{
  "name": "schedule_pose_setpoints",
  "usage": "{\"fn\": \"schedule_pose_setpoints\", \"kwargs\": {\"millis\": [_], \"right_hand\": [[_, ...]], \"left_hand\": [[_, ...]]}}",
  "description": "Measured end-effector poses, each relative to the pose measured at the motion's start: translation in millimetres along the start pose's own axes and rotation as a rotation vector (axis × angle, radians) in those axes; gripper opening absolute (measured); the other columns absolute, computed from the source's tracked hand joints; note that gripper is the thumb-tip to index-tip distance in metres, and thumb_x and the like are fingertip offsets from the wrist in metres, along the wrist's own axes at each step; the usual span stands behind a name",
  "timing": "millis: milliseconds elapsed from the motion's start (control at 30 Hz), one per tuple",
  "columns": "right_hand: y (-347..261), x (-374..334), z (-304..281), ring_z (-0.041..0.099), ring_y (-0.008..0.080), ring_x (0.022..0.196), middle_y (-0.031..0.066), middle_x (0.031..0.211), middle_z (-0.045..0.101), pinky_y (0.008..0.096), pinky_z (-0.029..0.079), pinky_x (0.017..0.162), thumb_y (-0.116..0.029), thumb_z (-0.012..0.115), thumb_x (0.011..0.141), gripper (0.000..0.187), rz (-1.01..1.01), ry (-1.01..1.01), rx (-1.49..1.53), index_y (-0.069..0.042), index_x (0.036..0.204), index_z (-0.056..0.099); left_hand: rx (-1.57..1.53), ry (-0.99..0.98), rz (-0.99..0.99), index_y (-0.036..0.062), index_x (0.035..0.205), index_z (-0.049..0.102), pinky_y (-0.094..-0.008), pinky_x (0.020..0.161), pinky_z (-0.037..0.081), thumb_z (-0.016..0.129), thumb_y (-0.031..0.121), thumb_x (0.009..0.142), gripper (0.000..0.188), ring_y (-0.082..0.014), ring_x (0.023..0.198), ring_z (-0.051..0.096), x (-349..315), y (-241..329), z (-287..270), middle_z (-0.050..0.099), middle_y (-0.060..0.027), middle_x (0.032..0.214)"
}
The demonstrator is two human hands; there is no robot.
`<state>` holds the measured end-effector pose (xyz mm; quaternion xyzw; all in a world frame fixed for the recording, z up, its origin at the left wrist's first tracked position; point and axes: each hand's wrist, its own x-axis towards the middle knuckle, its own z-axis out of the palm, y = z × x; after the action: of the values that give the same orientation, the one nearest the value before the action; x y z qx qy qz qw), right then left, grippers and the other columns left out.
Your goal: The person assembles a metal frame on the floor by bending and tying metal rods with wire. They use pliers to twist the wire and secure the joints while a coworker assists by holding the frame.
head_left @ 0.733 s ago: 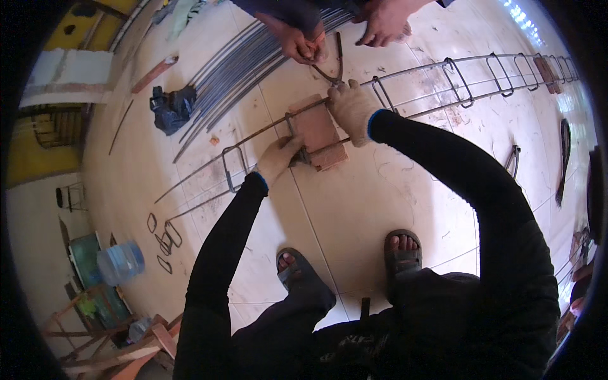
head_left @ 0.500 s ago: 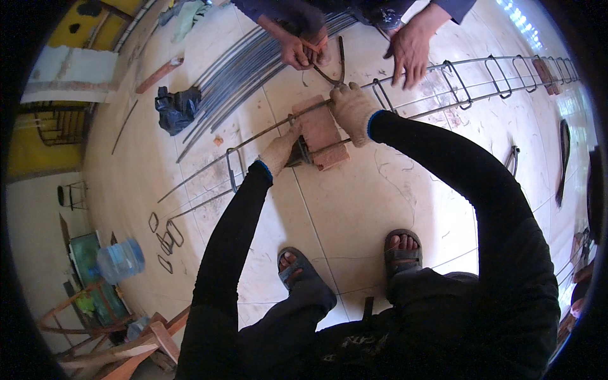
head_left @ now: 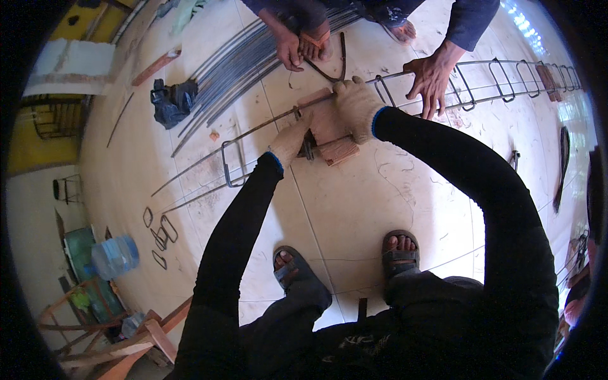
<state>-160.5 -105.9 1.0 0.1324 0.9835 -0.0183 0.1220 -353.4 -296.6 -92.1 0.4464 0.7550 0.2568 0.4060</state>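
Note:
My left hand [head_left: 290, 140], in a pale knit glove, is closed at a dark wire stirrup [head_left: 308, 147] on the long steel bar cage [head_left: 266, 122]. My right hand [head_left: 354, 109], gloved too, is closed over the cage's far bar. Black pincers [head_left: 342, 58] with spread handles stick out beyond its fingers; their jaw end is hidden by the glove. Between my hands a reddish brick block [head_left: 327, 120] lies under the bars. Across the cage, a co-worker's hand [head_left: 433, 77] spreads over the bars, and the co-worker's other hand [head_left: 289, 50] hangs near one pincer handle.
Several loose steel bars [head_left: 244, 66] lie beyond the cage, with a black plastic bag [head_left: 172, 101] beside them. Loose stirrups [head_left: 163, 234] rest near the cage's left end. A blue water bottle [head_left: 115, 256] and wooden pieces [head_left: 136, 339] are at lower left. Another brick [head_left: 548, 82] supports the right end.
My left hand has shifted slightly right along the cage. The co-worker's hand on the right has come down onto the bars, and the other has drawn back a little from the pincer handle.

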Motion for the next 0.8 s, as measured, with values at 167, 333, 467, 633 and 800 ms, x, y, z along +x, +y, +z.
{"fn": "schedule_pose_setpoints", "kwargs": {"millis": [167, 333, 467, 633, 800], "right_hand": [[9.7, -3.8, 2.8, 0.062, 0.0399, 0.133, 0.0272, 0.144, 0.061, 0.0544, 0.04, 0.123, -0.037, 0.099, 0.054, 0.082, 0.002, -0.006, -0.015, 0.003, 0.122, 0.078], [-3.8, -7.0, -18.6, 0.061, 0.041, 0.133, 0.027, 0.146, 0.06, 0.0554, 0.042, 0.121, -0.042, 0.101, 0.055, 0.09, 0.003, 0.037, -0.055, 0.003, 0.128, 0.076], [0.7, -12.0, -0.4, 0.061, 0.0421, 0.133, 0.0266, 0.143, 0.062, 0.0548, 0.045, 0.118, -0.047, 0.103, 0.055, 0.097, 0.072, 0.055, 0.031, 0.004, 0.131, 0.073], [-13.3, -6.6, 0.0, 0.059, 0.0441, 0.136, 0.0272, 0.143, 0.062, 0.054, 0.046, 0.118, -0.056, 0.102, 0.059, 0.103, 0.118, 0.106, 0.125, 0.005, 0.134, 0.069], [-50.8, -49.9, -1.0, 0.05, 0.0455, 0.145, 0.0261, 0.149, 0.056, 0.0608, 0.042, 0.118, -0.066, 0.096, 0.066, 0.113, 0.385, 0.366, 0.286, 0.005, 0.146, 0.06]], "left_hand": [[0.226, -0.087, -0.159, -0.0008, 0.152, 0.056, -0.0414, 0.093, 0.06, 0.046, 0.056, 0.118, 0.068, -0.0244, 0.105, 0.074, 0.4, 36.9, -3.4, 0.077, -0.0205, 0.117], [-0.403, 0.02, -0.126, -0.0002, 0.151, 0.058, -0.0431, 0.094, 0.06, 0.045, 0.052, 0.119, 0.063, -0.0261, 0.106, 0.074, -8.0, 12.3, -7.3, 0.079, -0.0186, 0.121], [-0.176, -0.052, -0.177, 0.0007, 0.147, 0.064, -0.0406, 0.103, 0.056, 0.044, 0.05, 0.119, 0.06, -0.0279, 0.112, 0.073, -12.3, 52.8, -5.5, 0.076, -0.0197, 0.129], [-0.225, -0.027, -0.119, -0.0011, 0.141, 0.069, -0.0389, 0.105, 0.055, 0.049, 0.046, 0.117, 0.056, -0.0253, 0.112, 0.073, -16.2, 53.6, -0.8, 0.077, -0.0194, 0.129], [0.024, -0.096, -0.132, -0.004, 0.137, 0.071, -0.0353, 0.095, 0.059, 0.064, 0.041, 0.112, 0.052, -0.0189, 0.102, 0.075, -28.2, 70.2, -25.1, 0.079, -0.0135, 0.118]]}}
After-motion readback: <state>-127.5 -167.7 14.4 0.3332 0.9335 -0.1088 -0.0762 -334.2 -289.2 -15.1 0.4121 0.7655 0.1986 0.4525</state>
